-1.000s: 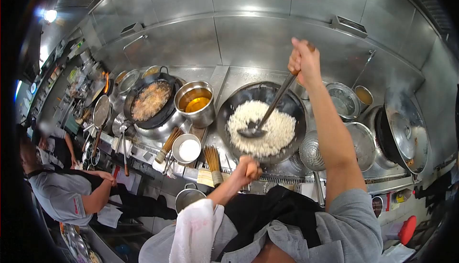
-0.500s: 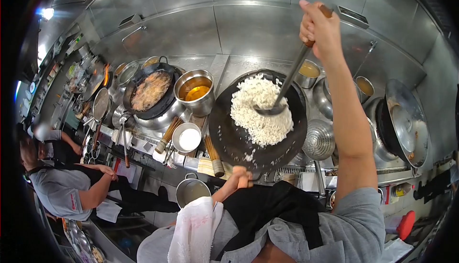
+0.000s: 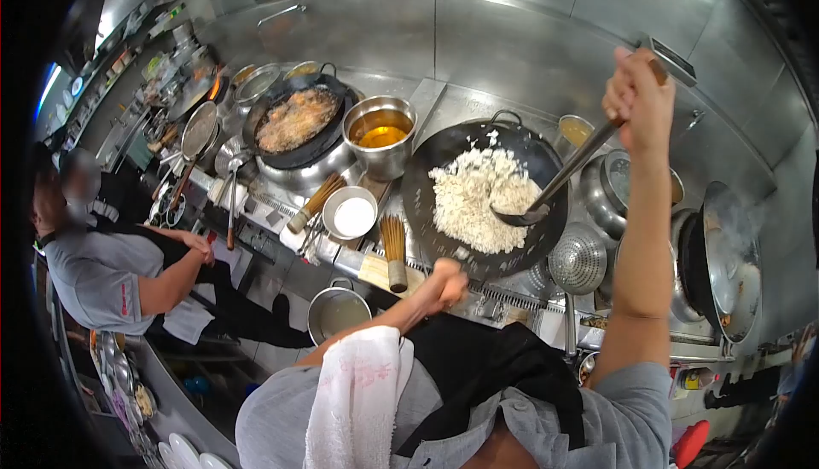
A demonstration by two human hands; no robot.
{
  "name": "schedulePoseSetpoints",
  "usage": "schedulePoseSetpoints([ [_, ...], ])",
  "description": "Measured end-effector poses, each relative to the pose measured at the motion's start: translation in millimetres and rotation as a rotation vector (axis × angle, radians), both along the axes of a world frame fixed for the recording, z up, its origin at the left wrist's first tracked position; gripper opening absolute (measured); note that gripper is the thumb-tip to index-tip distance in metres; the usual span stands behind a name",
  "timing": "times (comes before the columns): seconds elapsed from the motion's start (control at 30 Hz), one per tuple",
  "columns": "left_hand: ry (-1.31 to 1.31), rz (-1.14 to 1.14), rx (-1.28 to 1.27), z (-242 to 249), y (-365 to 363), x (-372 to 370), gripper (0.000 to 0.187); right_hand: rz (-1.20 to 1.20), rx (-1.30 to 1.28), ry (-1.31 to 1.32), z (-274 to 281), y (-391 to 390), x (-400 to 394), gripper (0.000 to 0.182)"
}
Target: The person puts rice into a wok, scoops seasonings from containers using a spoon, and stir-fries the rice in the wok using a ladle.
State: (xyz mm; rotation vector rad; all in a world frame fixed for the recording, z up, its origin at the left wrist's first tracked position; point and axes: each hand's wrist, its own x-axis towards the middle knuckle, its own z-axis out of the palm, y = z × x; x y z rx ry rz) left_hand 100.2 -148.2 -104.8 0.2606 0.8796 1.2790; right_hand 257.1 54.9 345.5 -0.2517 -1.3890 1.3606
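Note:
My right hand [image 3: 641, 98] is raised and wrapped round the wooden grip of a long wok ladle [image 3: 589, 155]. Its bowl rests among white rice [image 3: 478, 200] in a black wok [image 3: 417, 181]. At the wok's near edge my left hand [image 3: 445, 286] is closed in a fist on the rim or handle; the exact hold is hidden and the fingers are a little blurred. Some rice grains are scattered over the wok's dark sides. A bamboo brush [image 3: 394, 247] stands close to my left hand.
Food bubbles in a second wok [image 3: 337, 124] at the left. A pot of oil [image 3: 380, 162], a white-filled bowl [image 3: 350, 213] and a perforated strainer [image 3: 577, 257] surround my wok. More woks [image 3: 738, 256] stand right. Another person [image 3: 111, 273] stands left; a pot [image 3: 339, 309] sits lower down.
My view has turned, shifting most of the scene. The ladle's bowl is now nearer the wok's right side. The rice has spread and shifted, and the wok's far handle now shows.

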Motion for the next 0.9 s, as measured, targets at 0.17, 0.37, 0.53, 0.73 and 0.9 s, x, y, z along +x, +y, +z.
schedulePoseSetpoints([
  [0.17, -0.183, 0.025, 0.071, 17.3, 39.1, -5.9, 0.023, -0.162, -0.012, -0.083, -111.4, 32.9, -40.4, 0.032],
  [0.37, 0.003, -0.017, -0.082, -4.1, -27.1, -2.0, 0.023, -0.062, 0.006, 0.035, 9.0, 16.2, -4.3, 0.036],
  [0.53, -0.284, -0.040, 0.078, 17.4, 59.7, -8.3, 0.019, -0.159, -0.072, -0.145, -66.5, -16.5, -64.3, 0.036],
  [0.73, -0.114, -0.094, 0.030, -2.2, -50.0, -4.7, 0.021, -0.072, -0.081, 0.080, -37.7, 31.9, -24.2, 0.036],
  [0.9, -0.347, -0.114, 0.106, -8.1, 43.6, -20.1, 0.022, -0.100, -0.079, -0.079, -1.2, -19.6, -55.7, 0.034],
])
